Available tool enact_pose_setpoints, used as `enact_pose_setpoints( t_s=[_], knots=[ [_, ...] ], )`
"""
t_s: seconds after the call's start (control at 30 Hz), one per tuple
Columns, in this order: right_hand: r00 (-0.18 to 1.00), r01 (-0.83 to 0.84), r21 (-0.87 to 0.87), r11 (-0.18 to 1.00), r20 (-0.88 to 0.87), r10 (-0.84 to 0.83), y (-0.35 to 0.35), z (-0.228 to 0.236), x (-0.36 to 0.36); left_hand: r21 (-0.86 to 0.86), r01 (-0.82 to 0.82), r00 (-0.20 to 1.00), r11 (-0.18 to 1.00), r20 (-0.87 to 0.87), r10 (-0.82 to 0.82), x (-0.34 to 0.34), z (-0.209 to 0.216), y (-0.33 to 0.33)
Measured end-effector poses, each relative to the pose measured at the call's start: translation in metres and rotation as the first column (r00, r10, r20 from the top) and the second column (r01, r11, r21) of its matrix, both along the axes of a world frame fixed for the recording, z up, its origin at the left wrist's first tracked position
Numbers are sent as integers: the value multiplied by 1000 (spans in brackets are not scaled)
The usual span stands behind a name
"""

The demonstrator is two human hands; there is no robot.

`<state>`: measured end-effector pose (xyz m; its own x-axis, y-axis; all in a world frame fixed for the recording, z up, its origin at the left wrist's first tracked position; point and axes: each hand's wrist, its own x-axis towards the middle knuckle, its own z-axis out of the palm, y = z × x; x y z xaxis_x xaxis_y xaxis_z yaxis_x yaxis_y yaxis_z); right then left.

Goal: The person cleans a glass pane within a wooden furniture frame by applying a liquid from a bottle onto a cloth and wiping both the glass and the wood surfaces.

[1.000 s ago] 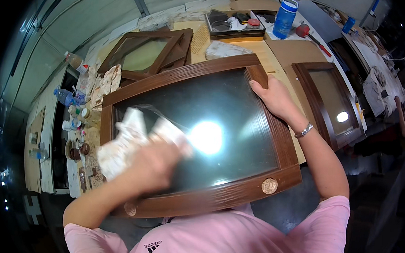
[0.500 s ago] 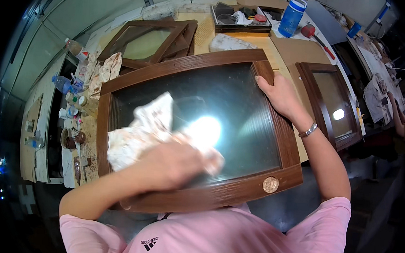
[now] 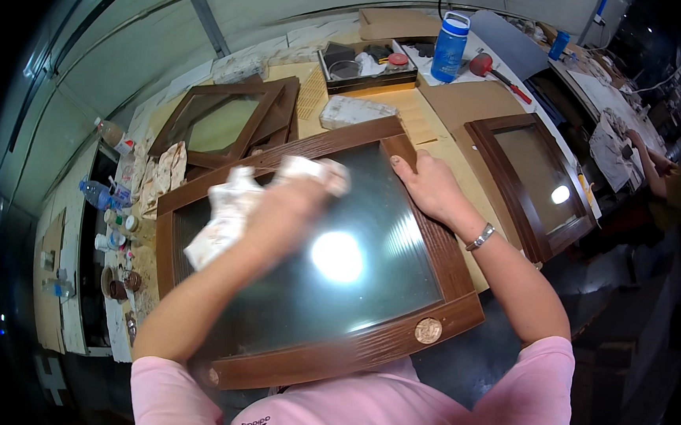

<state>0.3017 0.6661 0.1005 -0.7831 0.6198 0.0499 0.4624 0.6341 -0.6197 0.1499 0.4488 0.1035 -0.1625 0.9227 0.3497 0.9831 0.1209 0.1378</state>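
A brown wooden cabinet door [image 3: 347,343] with a glass pane [image 3: 327,290] lies tilted in front of me, its near edge against my shirt. My left hand [image 3: 289,209], blurred by motion, is closed on a crumpled white cloth [image 3: 226,212] with reddish-brown stains. The cloth touches the upper left part of the glass. My right hand [image 3: 430,189] grips the door's right side, thumb on top of the frame near the far right corner; its other fingers are mostly hidden. A round hole [image 3: 428,330] shows in the frame's near right corner, and a bright light reflects in the glass.
More glazed doors lie at the far left [image 3: 266,97] and on the right [image 3: 509,169]. Beyond stand a tray of small items [image 3: 371,87], a wrapped white block [image 3: 357,112] and a blue bottle [image 3: 449,50]. Jars [image 3: 130,223] line the left. Another person [image 3: 667,176] works far right.
My left hand has swept the cloth away from me, from the lower middle of the glass to its far part. My right hand keeps its hold. The view has shifted slightly.
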Motion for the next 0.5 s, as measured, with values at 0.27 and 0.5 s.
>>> enact_pose_setpoints(
  t_s=[0.27,0.5],
  knots=[
    [992,25,-114,993,-124,-39,1,-13,-9,83,-87,994,993,-53,92,4,1,66],
    [987,70,-115,991,-137,-85,6,-13,-1,-198,363,916,911,258,-309,97,28,9]
  ],
)
